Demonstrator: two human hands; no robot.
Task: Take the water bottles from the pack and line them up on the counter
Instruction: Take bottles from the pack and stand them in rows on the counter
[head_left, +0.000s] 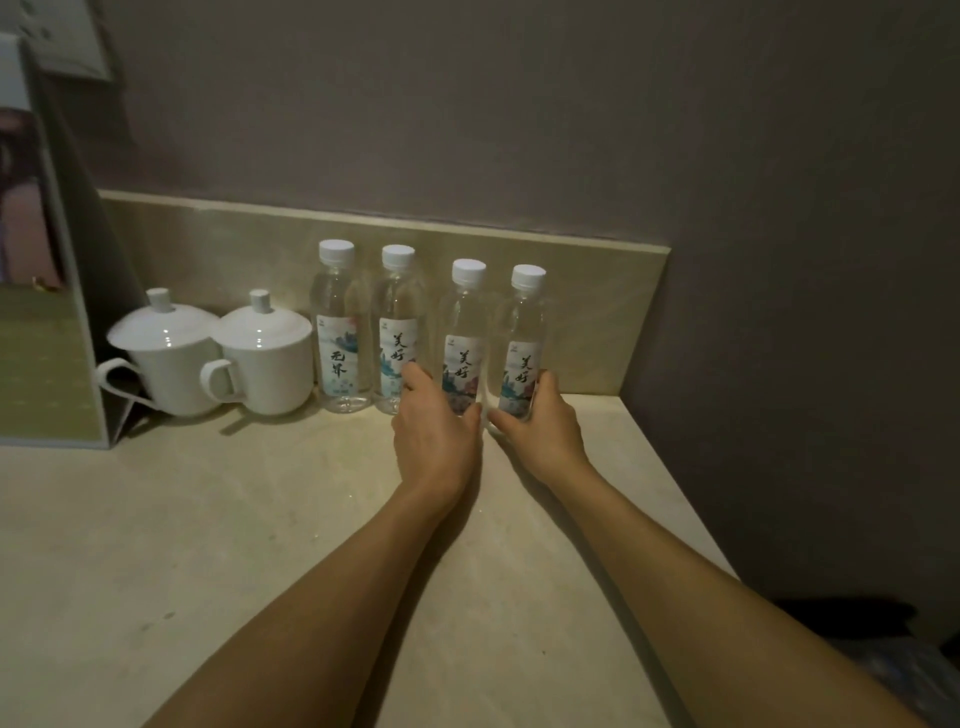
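Two bare forearms are entering from the lower centre and lower right of the frame. Left hand (435, 435) and right hand (540, 423) are showing no sleeves, gloves, rings or wristbands.

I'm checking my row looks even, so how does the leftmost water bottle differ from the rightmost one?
The leftmost bottle stands free beside a lidded white cup; the rightmost bottle is gripped near its base by the right hand. The leftmost bottle's label shows different characters from the rightmost's. The leftmost sits nearer the backsplash, the rightmost a little further forward. Both are upright, clear, white-capped and look the same size.
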